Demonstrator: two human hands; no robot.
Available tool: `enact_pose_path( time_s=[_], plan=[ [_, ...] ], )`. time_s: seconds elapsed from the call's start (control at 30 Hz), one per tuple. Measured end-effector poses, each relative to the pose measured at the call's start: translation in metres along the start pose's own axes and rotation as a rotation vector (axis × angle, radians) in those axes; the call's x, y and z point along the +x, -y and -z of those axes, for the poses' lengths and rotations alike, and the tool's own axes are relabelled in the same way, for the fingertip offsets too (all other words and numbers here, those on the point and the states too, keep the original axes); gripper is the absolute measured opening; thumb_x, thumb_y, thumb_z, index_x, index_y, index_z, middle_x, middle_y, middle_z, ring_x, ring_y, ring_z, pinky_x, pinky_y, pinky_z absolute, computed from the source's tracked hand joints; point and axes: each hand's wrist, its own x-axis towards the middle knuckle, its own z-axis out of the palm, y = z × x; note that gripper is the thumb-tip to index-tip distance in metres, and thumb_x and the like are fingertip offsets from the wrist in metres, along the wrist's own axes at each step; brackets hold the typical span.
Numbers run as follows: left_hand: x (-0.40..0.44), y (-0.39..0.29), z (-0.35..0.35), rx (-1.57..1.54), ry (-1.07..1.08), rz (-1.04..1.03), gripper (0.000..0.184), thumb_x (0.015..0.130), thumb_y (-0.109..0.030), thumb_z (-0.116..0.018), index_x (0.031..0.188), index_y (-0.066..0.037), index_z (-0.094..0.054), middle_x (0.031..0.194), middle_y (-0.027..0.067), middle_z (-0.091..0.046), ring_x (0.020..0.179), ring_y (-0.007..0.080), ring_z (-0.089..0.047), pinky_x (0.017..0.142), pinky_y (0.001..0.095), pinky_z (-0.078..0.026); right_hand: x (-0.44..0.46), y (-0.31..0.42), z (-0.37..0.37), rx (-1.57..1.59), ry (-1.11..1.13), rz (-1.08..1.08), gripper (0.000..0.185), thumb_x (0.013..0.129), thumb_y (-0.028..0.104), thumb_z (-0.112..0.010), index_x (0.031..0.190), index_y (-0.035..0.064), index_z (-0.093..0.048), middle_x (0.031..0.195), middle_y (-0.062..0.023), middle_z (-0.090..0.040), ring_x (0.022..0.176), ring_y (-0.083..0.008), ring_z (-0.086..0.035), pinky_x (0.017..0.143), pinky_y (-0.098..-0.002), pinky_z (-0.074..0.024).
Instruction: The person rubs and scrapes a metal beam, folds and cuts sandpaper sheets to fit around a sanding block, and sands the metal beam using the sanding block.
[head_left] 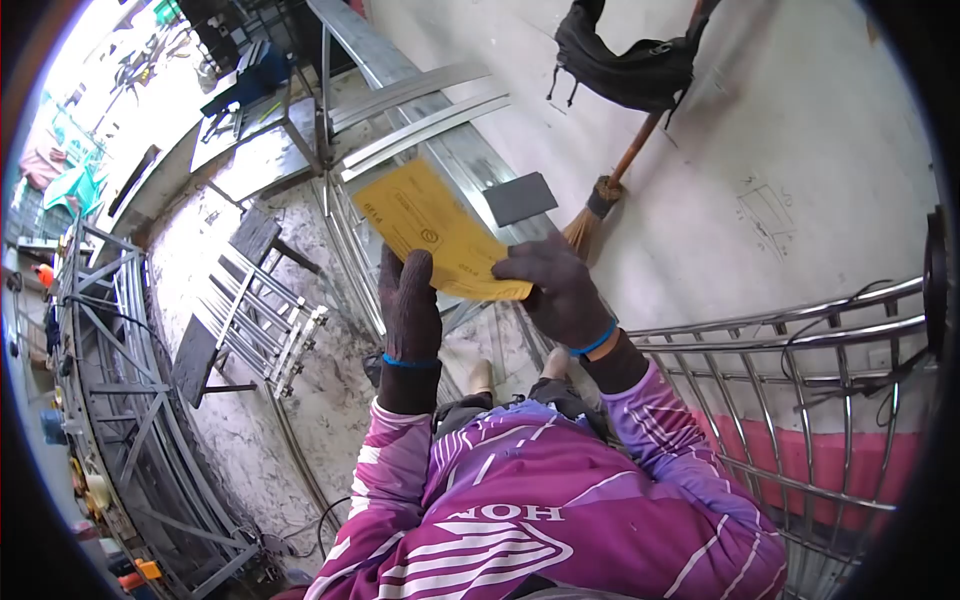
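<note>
Yellow sheet (428, 225) is up L of the broom (604, 196), opened out, applied to nothing, what's left unclear, w/ R hand (562, 292) pinching its corner & L hand (412, 312) at its near edge, grip can't tell.

The top edge cuts off the black bag (632, 65), and the yellow sheet's (440, 238) small print (398, 203) is blurred

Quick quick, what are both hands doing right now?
Left hand: closed on the lower left edge of the yellow sheet, thumb in front.
Right hand: closed, gripping the sheet's right end, fingers over its front.
</note>
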Motion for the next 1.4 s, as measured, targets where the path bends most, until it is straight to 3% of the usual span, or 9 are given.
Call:
enact_pose_path(
  time_s=[0.13,0.23,0.27,0.4,0.6,0.83,0.93,1.0,1.4],
  plan=[
    [0.008,-0.003,0.012,0.226,0.151,-0.144,0.105,0.09,-0.054,-0.078,0.165,-0.007,-0.023,0.166,0.0149,-0.034,0.15,0.0318,-0.038,0.117,0.0475,-0.036,0.002,-0.021,-0.001,0.625,0.051,-0.614,0.024,0.093,0.003,-0.067,0.117,-0.0005,-0.071,0.099,-0.0066,-0.075,0.091,-0.0133,-0.068,0.083,-0.0305,-0.0554],
    [0.008,-0.003,0.002,0.53,0.187,-0.201,0.118,0.081,-0.048,-0.087,0.167,-0.008,-0.016,0.168,0.0153,-0.031,0.151,0.0323,-0.034,0.121,0.0497,-0.031,0.019,-0.029,0.014,0.752,0.2,-0.596,0.032,0.091,0.0,-0.066,0.123,-0.0046,-0.067,0.117,-0.0095,-0.073,0.108,-0.0141,-0.065,0.096,-0.0323,-0.0533],
    [0.013,0.009,0.006,0.541,0.218,-0.28,0.122,0.076,-0.03,-0.093,0.166,-0.009,-0.015,0.163,0.0159,-0.037,0.146,0.0323,-0.043,0.119,0.0491,-0.038,0.024,-0.029,0.016,0.76,0.208,-0.608,0.032,0.091,0.0,-0.066,0.123,-0.0046,-0.067,0.117,-0.0095,-0.073,0.108,-0.0141,-0.065,0.096,-0.0323,-0.0533],
    [0.005,0.004,-0.037,0.274,0.067,-0.068,0.09,0.079,-0.008,-0.084,0.155,-0.006,-0.035,0.141,0.0133,-0.057,0.124,0.0261,-0.062,0.1,0.0385,-0.056,0.041,-0.039,0.011,0.754,0.345,-0.514,0.041,0.09,0.0,-0.069,0.13,-0.0032,-0.063,0.118,-0.0087,-0.072,0.11,-0.0145,-0.064,0.098,-0.0335,-0.0522],
    [-0.01,0.005,-0.033,0.238,0.002,0.103,0.069,0.083,-0.007,-0.081,0.143,-0.003,-0.048,0.128,0.0115,-0.066,0.117,0.0236,-0.065,0.098,0.0376,-0.056,0.036,-0.052,0.006,0.775,0.182,-0.477,0.091,0.083,0.031,-0.084,0.156,0.0037,-0.038,0.144,-0.0125,-0.055,0.137,-0.0244,-0.05,0.117,-0.0415,-0.0378],
    [-0.014,0.01,-0.015,0.264,0.057,0.159,0.064,0.084,-0.008,-0.079,0.141,-0.002,-0.05,0.127,0.0124,-0.067,0.113,0.0236,-0.067,0.097,0.0366,-0.056,0.022,-0.043,0.002,0.916,0.287,-0.601,0.097,0.083,0.038,-0.087,0.156,-0.0007,-0.036,0.145,-0.0147,-0.054,0.135,-0.0245,-0.053,0.113,-0.0404,-0.0418],
    [-0.005,0.0,-0.015,0.225,0.013,0.215,0.059,0.084,-0.009,-0.079,0.137,-0.001,-0.054,0.122,0.0121,-0.069,0.109,0.0233,-0.068,0.094,0.0361,-0.057,0.02,-0.04,0.009,1.02,0.254,-0.552,0.087,0.087,0.031,-0.084,0.154,-0.0005,-0.04,0.14,-0.014,-0.059,0.129,-0.0242,-0.057,0.109,-0.0381,-0.0465],
    [-0.001,-0.003,-0.012,0.271,0.049,0.258,0.056,0.084,-0.011,-0.08,0.134,-0.001,-0.057,0.118,0.012,-0.07,0.105,0.0228,-0.07,0.09,0.0355,-0.058,0.024,-0.041,0.011,0.981,0.154,-0.504,0.06,0.092,0.013,-0.076,0.145,-0.003,-0.052,0.121,-0.0138,-0.068,0.106,-0.0176,-0.066,0.095,-0.0322,-0.054],
    [0.005,-0.017,-0.019,0.256,0.05,0.197,0.045,0.09,-0.017,-0.078,0.128,0.002,-0.062,0.111,0.0106,-0.072,0.098,0.0189,-0.07,0.085,0.0337,-0.058,0.05,-0.021,0.011,0.661,0.092,-0.567,0.019,0.093,0.013,-0.076,0.105,-0.002,-0.074,0.089,-0.006,-0.073,0.085,-0.0099,-0.065,0.078,-0.0302,-0.0539]
  ],
)
